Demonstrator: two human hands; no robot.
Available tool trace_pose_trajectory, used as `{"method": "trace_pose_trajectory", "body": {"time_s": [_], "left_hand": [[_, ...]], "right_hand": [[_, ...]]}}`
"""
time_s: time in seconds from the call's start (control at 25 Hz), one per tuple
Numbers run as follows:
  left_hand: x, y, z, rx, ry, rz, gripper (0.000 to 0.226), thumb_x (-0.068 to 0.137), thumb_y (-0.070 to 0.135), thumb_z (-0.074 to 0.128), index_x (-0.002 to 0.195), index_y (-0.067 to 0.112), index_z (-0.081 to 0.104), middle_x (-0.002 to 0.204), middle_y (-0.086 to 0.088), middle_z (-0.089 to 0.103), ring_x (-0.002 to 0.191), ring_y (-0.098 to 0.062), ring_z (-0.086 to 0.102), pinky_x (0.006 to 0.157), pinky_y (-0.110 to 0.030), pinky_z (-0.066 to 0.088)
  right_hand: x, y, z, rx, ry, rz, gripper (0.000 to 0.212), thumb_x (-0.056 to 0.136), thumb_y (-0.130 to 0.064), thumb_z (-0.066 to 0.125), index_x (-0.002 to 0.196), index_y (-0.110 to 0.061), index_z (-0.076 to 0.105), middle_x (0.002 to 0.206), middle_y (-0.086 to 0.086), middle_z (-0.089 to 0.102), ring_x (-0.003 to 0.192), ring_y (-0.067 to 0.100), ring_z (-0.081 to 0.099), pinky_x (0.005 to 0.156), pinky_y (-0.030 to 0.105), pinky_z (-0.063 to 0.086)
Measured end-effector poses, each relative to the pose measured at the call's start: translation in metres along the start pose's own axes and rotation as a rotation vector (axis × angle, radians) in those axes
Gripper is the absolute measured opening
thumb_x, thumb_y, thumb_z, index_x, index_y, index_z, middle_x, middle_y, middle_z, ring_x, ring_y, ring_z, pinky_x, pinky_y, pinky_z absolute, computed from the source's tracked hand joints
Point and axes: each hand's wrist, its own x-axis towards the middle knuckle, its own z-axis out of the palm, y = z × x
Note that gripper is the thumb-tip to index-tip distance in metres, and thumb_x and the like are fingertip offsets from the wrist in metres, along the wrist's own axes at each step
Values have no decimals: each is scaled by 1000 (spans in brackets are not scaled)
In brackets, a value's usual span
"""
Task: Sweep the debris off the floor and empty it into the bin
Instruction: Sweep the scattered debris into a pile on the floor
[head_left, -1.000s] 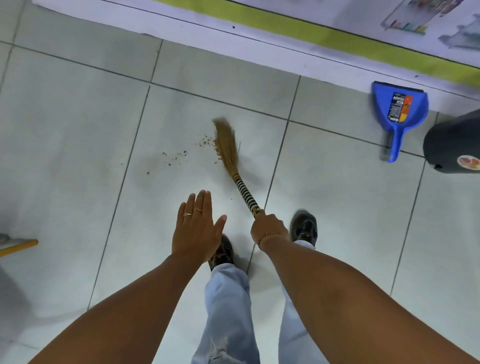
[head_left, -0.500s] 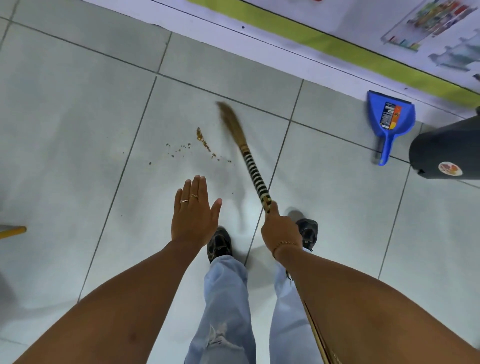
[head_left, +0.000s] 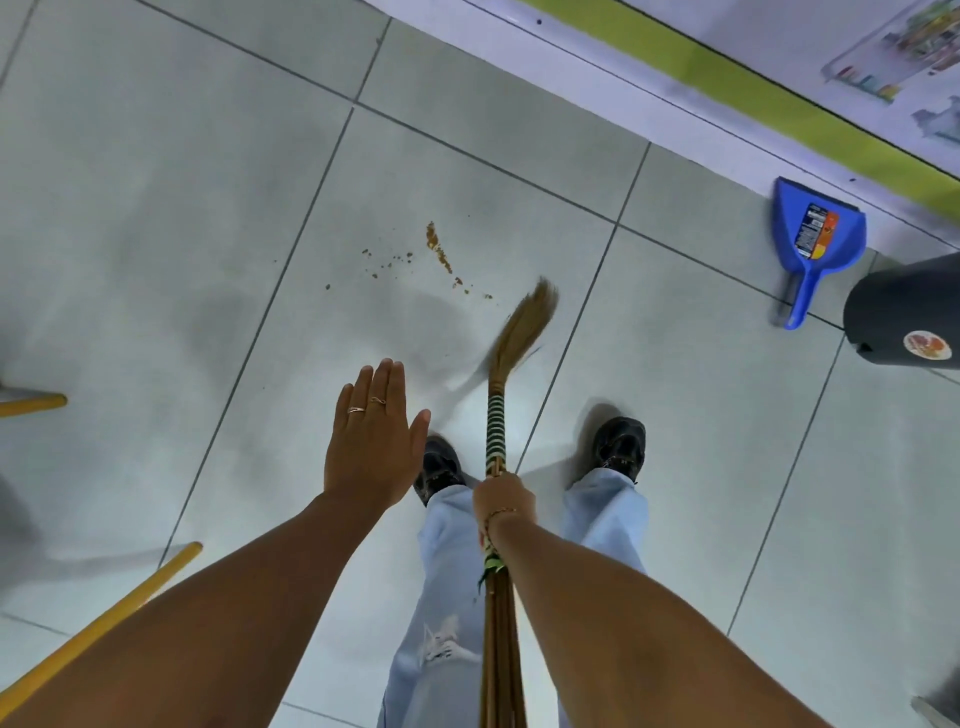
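Right hand (head_left: 503, 500) clamped on the broom (head_left: 496, 431) handle – left hand (head_left: 371, 441) flat, empty. Debris (head_left: 439, 255) lies ahead-left of the bristles; dustpan (head_left: 813, 244) well right

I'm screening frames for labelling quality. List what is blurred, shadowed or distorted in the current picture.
Head view: the broom bristles are smeared by motion, with a soft grey shadow on the tiles beside them; the debris stays fairly sharp; the dustpan and the black bin are slightly soft at the edge; tile lines splay from the wide-angle lens; even light, no hard glare; shoes cast small shadows.
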Motion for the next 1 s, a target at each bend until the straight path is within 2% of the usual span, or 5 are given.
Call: {"method": "trace_pose_trajectory", "body": {"time_s": [0.12,0.28,0.6,0.8,1.0], "left_hand": [[-1,-10,-2,-15,27,5,62,90,36,38,136,-5,34,140,-26,44,132,-41,37,109,-48,28],[5,-28,-6,-19,40,-27,65,91,42,30,136,-5,33,140,-26,43,132,-41,37,109,-49,28],[6,-46,-11,-54,76,-99,64,89,37,37,136,-6,33,140,-28,42,133,-42,35,109,-51,27],[8,-45,-5,-72,92,-136,60,93,31,46,137,-6,30,141,-29,40,134,-43,32,110,-52,26],[10,-33,-10,-63,121,-121,60,91,31,46,135,-7,32,138,-30,43,131,-45,35,108,-54,30]], "right_hand": [[7,-26,6,176,25,94,38,100,-20,36,130,-1,50,132,13,57,122,27,56,98,30,45],[11,-56,7,297,24,153,37,98,-20,39,128,-1,51,129,14,60,120,29,57,100,33,45],[18,-86,7,301,40,124,38,100,-21,37,131,-2,45,132,14,57,121,28,56,97,33,46],[29,-90,-7,227,51,36,37,99,-18,37,131,0,46,131,13,57,119,28,58,86,30,47],[39,-85,-29,156,97,-52,38,98,-18,38,131,-2,46,129,14,58,117,29,58,92,33,48]]}}
